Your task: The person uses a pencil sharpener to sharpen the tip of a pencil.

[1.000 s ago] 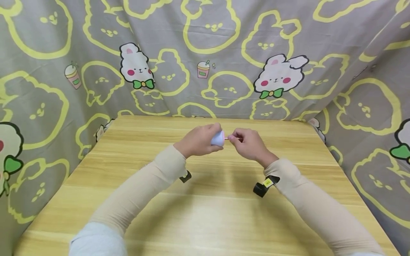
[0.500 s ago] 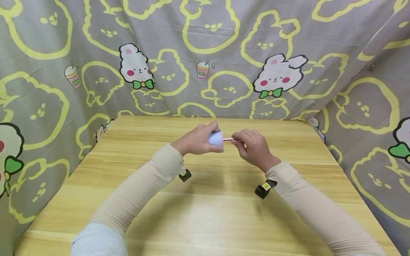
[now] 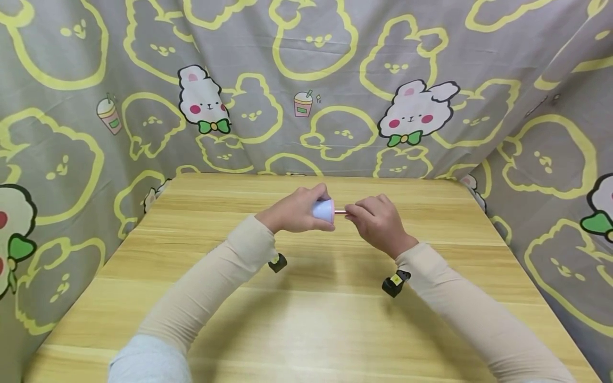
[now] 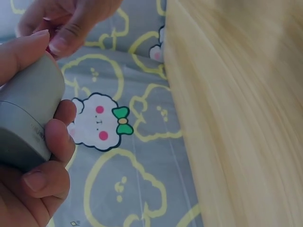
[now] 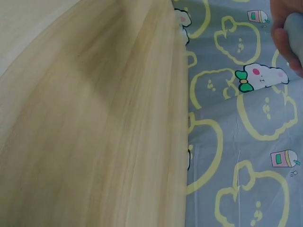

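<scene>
My left hand (image 3: 293, 211) grips a light-blue pencil sharpener (image 3: 323, 211) on its side above the table, its pink-rimmed end facing right. A thin reddish pencil (image 3: 340, 212) runs from that end into the fingers of my right hand (image 3: 380, 222), which pinch it close to the rim. In the left wrist view the sharpener (image 4: 33, 104) looks grey, with a seam around it; thumb and curled fingers wrap it, and the right hand (image 4: 85, 23) is at its far end. The right wrist view catches only the left hand (image 5: 280, 40) and part of the sharpener (image 5: 296, 35).
Beneath both hands lies a wood-grain table (image 3: 306, 319). A grey curtain (image 3: 268, 53) with yellow outlines and white rabbits hangs behind it and along both sides. Dark wrist cameras, such as the right one (image 3: 392, 286), hang below the sleeves.
My right fingers have shifted their hold on the pencil, turning from a curled grip to a flatter pinch. The sharpener and left hand have barely moved.
</scene>
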Action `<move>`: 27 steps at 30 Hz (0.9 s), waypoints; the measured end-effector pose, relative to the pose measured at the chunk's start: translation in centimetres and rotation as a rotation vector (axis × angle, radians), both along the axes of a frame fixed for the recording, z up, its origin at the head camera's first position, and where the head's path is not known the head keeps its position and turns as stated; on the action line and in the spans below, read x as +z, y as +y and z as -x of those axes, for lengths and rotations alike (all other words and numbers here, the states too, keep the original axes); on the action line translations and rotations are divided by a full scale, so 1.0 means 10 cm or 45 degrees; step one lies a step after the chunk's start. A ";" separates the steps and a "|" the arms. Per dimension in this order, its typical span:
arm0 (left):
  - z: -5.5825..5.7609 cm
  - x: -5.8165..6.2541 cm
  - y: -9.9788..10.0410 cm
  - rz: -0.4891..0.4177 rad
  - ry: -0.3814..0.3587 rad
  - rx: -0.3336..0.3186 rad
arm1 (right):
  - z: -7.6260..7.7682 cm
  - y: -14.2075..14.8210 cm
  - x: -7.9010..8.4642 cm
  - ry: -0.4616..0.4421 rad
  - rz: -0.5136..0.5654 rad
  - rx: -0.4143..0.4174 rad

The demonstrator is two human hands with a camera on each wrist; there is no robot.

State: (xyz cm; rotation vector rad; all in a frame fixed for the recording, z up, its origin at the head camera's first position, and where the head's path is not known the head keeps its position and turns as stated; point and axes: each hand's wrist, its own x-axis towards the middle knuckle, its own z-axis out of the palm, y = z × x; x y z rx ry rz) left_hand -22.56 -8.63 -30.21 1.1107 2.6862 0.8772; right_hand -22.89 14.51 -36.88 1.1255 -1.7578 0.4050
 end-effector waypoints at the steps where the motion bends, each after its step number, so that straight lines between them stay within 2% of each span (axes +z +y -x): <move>1: 0.00 0.00 0.00 0.000 -0.005 -0.002 | 0.00 0.01 -0.01 0.006 0.000 -0.002; 7: 0.00 -0.03 0.02 0.003 -0.019 -0.005 | 0.00 0.02 -0.04 0.027 0.012 -0.002; 12: 0.03 -0.03 0.04 -0.013 -0.069 -0.010 | 0.03 0.00 -0.07 0.143 0.047 -0.042; 15: 0.03 -0.02 0.04 -0.046 -0.150 -0.018 | 0.06 -0.03 -0.09 0.226 0.100 -0.049; 19: 0.05 -0.01 0.03 -0.100 -0.295 -0.030 | 0.10 -0.07 -0.11 0.321 0.171 -0.009; 21: 0.05 -0.01 0.03 -0.109 -0.332 -0.035 | 0.12 -0.10 -0.12 0.355 0.191 0.015; 24: 0.06 -0.05 0.04 -0.101 -0.293 -0.047 | 0.14 -0.13 -0.12 0.360 0.206 0.039; 27: 0.07 -0.09 0.04 -0.063 -0.182 -0.051 | 0.11 -0.16 -0.12 0.275 0.185 0.030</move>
